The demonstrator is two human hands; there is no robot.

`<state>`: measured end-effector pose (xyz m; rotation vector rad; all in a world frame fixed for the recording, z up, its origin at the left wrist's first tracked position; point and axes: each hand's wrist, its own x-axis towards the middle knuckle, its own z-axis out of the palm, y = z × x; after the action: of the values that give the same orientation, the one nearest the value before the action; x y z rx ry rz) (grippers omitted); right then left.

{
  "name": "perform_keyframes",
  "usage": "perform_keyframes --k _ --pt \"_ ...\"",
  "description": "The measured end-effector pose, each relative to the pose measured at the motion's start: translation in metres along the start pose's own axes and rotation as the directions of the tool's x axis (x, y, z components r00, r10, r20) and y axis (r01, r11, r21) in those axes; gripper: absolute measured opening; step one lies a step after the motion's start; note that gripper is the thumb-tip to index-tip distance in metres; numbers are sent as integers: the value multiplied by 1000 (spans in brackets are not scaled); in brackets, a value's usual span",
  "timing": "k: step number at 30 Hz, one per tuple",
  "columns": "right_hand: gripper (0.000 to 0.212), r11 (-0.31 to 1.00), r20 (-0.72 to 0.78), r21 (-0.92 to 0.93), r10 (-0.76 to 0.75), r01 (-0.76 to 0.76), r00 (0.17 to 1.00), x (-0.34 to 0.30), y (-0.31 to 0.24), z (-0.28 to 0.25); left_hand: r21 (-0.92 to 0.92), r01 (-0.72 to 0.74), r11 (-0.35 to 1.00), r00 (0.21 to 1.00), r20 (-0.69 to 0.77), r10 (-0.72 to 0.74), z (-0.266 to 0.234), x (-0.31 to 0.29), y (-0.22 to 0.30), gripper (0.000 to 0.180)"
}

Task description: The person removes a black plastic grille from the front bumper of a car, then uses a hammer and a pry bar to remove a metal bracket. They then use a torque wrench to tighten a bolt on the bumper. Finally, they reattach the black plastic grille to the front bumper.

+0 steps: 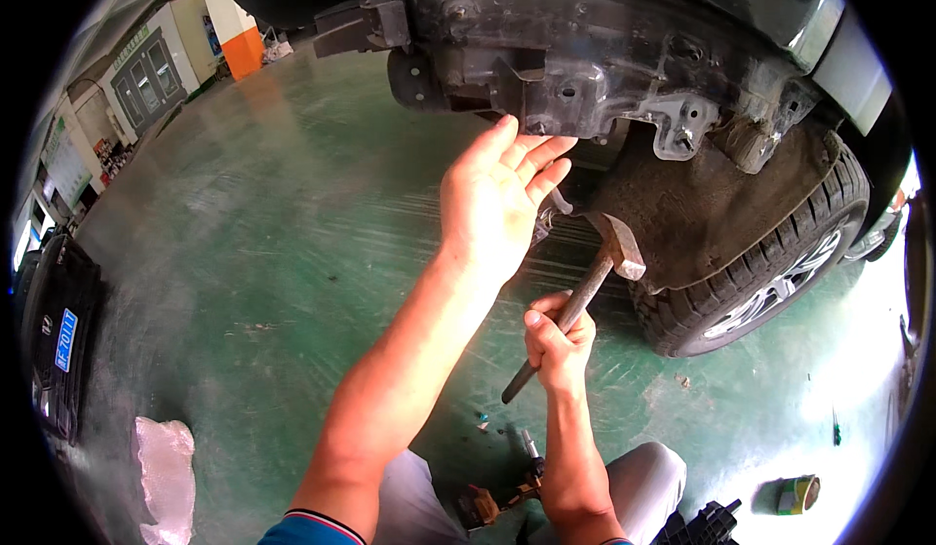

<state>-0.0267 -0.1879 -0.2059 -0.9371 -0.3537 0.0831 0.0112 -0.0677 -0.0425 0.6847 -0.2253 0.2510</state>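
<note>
Reading the view as a clock face with 12 at the top, the left hand (487,199) is just off the center toward 12 o'clock, its forearm rising from 7 o'clock. Its fingers are spread apart, with the thumb tip at the bare, dark metal body (575,82) of the raised-looking end of a vehicle; the tips of some fingers reach the lower edge, and I cannot tell whether they pinch it. The right hand (558,345), between 4 and 5 o'clock, is clamped around the handle of a hammer (586,296). The hammer slants, its worn metal head toward 1 o'clock and its handle's end toward 7 o'clock, the head below the metal body and apart from the left hand. Near 3 o'clock is the vehicle's wheel (765,277), with a brown liner (712,214) beside its tire. A yellow and black power tool (478,508) lies at 6 o'clock, partly behind the right forearm. On the green floor (244,253), a green can (799,494) lies at 4 o'clock and a bubble-wrap bag (166,477) at 8 o'clock. A black car (73,291) stands by the rim near 9 o'clock, and a white and orange pillar (239,33) rises between 10 and 11 o'clock.
</note>
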Motion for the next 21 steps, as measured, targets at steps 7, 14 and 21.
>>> perform_keyframes --k 7,14,21 --pt "8 999 84 29 -16 14 996 -1 -12 7 823 -385 417 887 206 413 -44 8 -34 49" --pt "18 979 64 -178 111 -98 992 14 -29 5 958 -277 79 919 240 313 -75 29 -75 25" --pt "23 983 153 -153 125 -102 980 36 -35 13 715 -148 -683 889 400 226 -138 74 -54 16"
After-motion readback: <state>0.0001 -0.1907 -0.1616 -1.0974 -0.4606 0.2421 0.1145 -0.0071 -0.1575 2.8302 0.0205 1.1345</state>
